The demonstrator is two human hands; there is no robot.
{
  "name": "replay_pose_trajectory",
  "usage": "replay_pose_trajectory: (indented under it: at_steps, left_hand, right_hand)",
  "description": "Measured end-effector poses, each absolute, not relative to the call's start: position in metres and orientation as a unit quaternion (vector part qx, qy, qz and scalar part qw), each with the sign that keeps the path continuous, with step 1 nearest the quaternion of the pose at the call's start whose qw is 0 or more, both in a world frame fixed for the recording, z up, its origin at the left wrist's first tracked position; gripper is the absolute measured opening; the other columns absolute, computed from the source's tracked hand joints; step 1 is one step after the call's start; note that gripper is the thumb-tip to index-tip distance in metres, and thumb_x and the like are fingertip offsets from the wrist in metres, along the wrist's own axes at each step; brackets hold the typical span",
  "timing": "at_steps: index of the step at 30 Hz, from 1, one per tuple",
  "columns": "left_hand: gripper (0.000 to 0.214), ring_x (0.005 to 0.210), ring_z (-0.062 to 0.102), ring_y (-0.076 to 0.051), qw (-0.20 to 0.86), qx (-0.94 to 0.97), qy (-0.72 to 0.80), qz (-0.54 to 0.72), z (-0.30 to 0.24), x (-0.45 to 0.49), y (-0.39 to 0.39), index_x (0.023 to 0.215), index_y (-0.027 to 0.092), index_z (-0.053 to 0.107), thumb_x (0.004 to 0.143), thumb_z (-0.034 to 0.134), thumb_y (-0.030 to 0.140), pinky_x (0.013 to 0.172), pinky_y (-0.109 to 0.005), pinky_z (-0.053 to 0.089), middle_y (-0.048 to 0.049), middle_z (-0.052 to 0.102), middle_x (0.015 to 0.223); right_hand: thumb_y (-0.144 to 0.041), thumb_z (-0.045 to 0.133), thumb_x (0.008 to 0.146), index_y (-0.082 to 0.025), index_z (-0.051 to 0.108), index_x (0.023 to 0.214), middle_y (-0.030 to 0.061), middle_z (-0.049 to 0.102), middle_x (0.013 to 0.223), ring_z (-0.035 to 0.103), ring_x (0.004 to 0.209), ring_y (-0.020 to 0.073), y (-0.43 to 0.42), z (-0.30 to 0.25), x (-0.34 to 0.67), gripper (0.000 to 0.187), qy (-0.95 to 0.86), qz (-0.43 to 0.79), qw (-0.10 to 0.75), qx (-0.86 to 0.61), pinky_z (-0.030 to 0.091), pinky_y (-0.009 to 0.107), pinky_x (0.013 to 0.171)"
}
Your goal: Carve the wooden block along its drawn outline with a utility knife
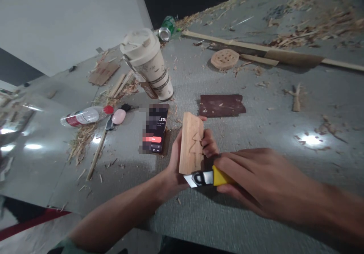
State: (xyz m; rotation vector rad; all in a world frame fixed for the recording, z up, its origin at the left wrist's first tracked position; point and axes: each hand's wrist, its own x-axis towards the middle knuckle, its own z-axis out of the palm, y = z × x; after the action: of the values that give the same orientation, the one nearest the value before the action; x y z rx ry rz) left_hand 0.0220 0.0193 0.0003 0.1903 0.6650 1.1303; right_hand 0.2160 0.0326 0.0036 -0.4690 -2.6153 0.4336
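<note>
the black phone (155, 129) has a pixelated screen, its text unreadable. the left hand (174, 162) is mostly hidden behind the pale wooden block carved with a tree (191, 142). the yellow utility knife (212, 177) vanishes handle-first inside the right hand (256, 182). the long pale wooden strip (256, 47) runs off the right edge. a clear shiny object (11, 113) at the left edge is too blurred to tell.

I count one tree-carved wood block (192, 142), one yellow utility knife (212, 177), one phone (157, 129), one lidded paper cup (149, 64), one water bottle (85, 115), one green can (167, 27), one sandpaper sheet (222, 105), one pierced wooden disc (224, 58).
</note>
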Motion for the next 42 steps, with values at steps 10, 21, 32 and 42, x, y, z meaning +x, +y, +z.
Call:
replay_pose_trajectory:
  at_steps: [10, 21, 32, 42]
  left_hand:
    - [0.028, 0.060, 0.037, -0.012, 0.763, 0.087, 0.320, 0.555, 0.002, 0.025, 0.014, 0.114, 0.026, 0.071, 0.096, 0.074, 0.048, 0.058, -0.020, 0.040, 0.0031, 0.042, 0.070]
    - [0.034, 0.058, 0.037, -0.013, 0.734, 0.130, 0.386, 0.543, 0.001, 0.025, 0.015, 0.113, 0.028, 0.068, 0.094, 0.076, 0.055, 0.053, -0.023, 0.040, 0.0028, 0.040, 0.068]
    - [0.038, 0.061, 0.040, -0.009, 0.724, 0.150, 0.360, 0.569, 0.004, 0.014, 0.027, 0.103, 0.023, 0.063, 0.090, 0.087, 0.050, 0.056, -0.020, 0.040, 0.0050, 0.042, 0.074]
    - [0.051, 0.078, 0.066, -0.015, 0.516, 0.309, 0.564, 0.566, 0.005, 0.004, 0.018, 0.135, 0.030, 0.065, 0.095, 0.081, 0.059, 0.064, -0.024, 0.056, -0.0037, 0.072, 0.107]
  right_hand:
    - [-0.043, 0.039, 0.119, -0.022, 0.057, 0.097, -0.0006, 0.068, 0.081, 0.057, 0.062, 0.0157, 0.026, 0.001, 0.213, 0.036, -0.946, 0.111, 0.241, -0.183, 0.041, 0.035, 0.060]
    - [-0.040, 0.043, 0.119, -0.020, 0.059, 0.101, 0.0007, 0.071, 0.087, 0.063, 0.070, 0.0176, 0.026, 0.002, 0.210, 0.031, -0.945, 0.059, 0.264, -0.183, 0.044, 0.036, 0.065]
    - [-0.043, 0.042, 0.119, -0.022, 0.054, 0.096, -0.0028, 0.059, 0.076, 0.052, 0.062, 0.0137, 0.045, 0.007, 0.224, 0.033, -0.943, 0.081, 0.258, -0.195, 0.037, 0.033, 0.059]
    - [-0.050, 0.045, 0.118, -0.024, 0.050, 0.097, -0.0047, 0.060, 0.078, 0.052, 0.062, 0.0127, 0.059, 0.008, 0.240, 0.034, -0.947, 0.104, 0.247, -0.180, 0.038, 0.030, 0.060]
